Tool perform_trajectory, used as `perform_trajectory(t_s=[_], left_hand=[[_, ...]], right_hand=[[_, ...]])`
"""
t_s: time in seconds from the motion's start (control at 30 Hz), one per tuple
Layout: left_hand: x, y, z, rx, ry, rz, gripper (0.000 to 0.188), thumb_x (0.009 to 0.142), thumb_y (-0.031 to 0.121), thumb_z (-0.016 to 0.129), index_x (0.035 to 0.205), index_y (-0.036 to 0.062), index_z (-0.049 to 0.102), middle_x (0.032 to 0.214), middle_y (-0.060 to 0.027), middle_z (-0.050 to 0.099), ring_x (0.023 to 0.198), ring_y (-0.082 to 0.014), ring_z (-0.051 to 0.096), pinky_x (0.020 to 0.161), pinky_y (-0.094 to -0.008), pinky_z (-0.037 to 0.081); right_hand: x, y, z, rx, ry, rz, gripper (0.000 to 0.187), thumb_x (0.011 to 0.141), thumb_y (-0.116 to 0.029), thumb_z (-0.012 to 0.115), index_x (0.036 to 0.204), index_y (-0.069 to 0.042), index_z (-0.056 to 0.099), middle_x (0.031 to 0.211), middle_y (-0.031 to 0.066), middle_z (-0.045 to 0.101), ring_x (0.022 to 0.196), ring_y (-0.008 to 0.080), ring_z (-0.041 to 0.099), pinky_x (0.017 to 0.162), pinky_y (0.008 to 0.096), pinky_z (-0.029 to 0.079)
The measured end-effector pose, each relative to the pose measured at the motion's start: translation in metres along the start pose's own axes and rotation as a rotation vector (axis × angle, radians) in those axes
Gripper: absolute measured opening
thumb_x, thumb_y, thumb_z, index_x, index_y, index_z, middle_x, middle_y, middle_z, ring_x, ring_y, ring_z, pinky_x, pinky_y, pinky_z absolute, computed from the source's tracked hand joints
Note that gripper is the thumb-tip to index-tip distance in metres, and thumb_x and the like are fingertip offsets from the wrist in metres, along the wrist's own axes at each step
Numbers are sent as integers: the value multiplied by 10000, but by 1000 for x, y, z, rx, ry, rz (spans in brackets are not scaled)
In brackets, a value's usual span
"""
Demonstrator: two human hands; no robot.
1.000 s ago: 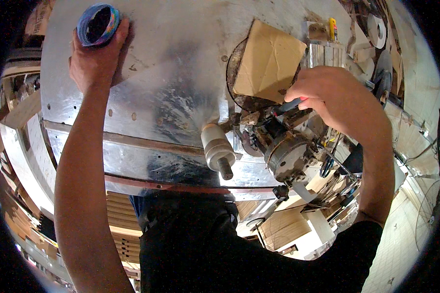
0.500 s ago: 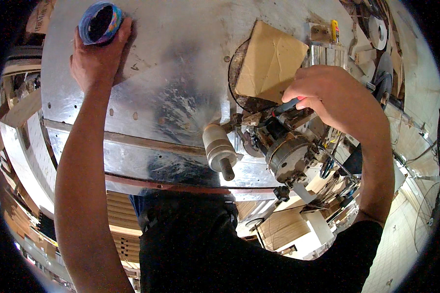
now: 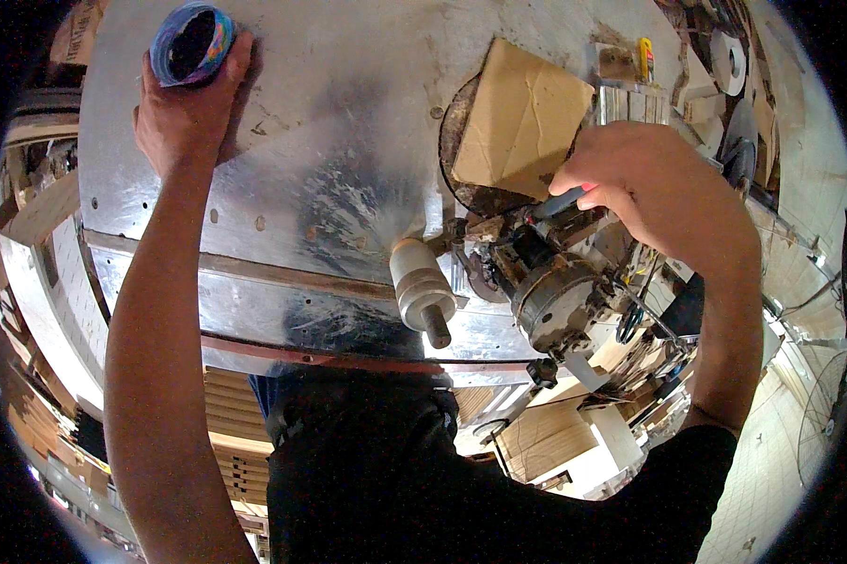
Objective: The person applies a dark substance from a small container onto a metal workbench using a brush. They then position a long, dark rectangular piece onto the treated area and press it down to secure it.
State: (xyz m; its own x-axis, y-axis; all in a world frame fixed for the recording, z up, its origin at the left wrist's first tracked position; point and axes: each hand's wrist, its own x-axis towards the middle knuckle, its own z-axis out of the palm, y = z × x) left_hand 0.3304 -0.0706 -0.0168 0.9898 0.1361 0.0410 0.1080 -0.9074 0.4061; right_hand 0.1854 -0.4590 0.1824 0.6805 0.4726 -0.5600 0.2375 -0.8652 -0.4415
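At the far left of the metal table, my left hand (image 3: pixel 187 127) is wrapped round a small round tub (image 3: pixel 226 42) with a blue, multicoloured wall and a dark inside. On the right, my right hand (image 3: pixel 644 179) pinches a slim tool with a dark grey handle and a touch of red (image 3: pixel 566 201). This tool points down and left at the dark part of a motor-like machine (image 3: pixel 555 299); its tip is hard to make out there, so I cannot tell whether it touches. A piece of brown cardboard (image 3: pixel 517 122) lies just beyond that hand, over a dark round plate (image 3: pixel 456 122).
A pale roller with a stub shaft (image 3: pixel 423 287) sticks out left of the machine, near the table edge. The metal table top (image 3: pixel 348 103) stretches between my hands. A yellow item (image 3: pixel 645 60) lies at the back right. Cables and boards crowd the right side.
My right hand and the tool have shifted slightly to the right. The left hand and the tub stay where they were.
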Motion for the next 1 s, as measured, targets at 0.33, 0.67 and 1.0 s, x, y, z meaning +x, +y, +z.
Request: perform_trajectory(t_s=[0.33,0.67,1.0], left_hand=[[0,2,4,25,68,17,1000,650,862,893,1324,147,712,1275,-156,813,1210,-398,769,1048,-520,585],[0,0,3,-4,37,25,1033,660,879,895,1405,191,696,1336,-173,798,1244,-405,755,1066,-532,582],[2,-3,5,7,68,50,1028,653,894,875,1346,155,702,1279,-175,809,1212,-418,765,1044,-535,588]], right_hand=[[0,3,3,9,66,-56,163,938,-61,738,1088,-54,800,961,118,737,909,339,718,831,463,569],[5,4,12,62,75,-95,163,903,-45,776,1065,-60,794,961,108,733,931,338,722,834,466,570],[2,3,12,-2,27,-36,182,900,-62,787,1081,-64,799,1000,109,741,980,345,723,876,478,567]])
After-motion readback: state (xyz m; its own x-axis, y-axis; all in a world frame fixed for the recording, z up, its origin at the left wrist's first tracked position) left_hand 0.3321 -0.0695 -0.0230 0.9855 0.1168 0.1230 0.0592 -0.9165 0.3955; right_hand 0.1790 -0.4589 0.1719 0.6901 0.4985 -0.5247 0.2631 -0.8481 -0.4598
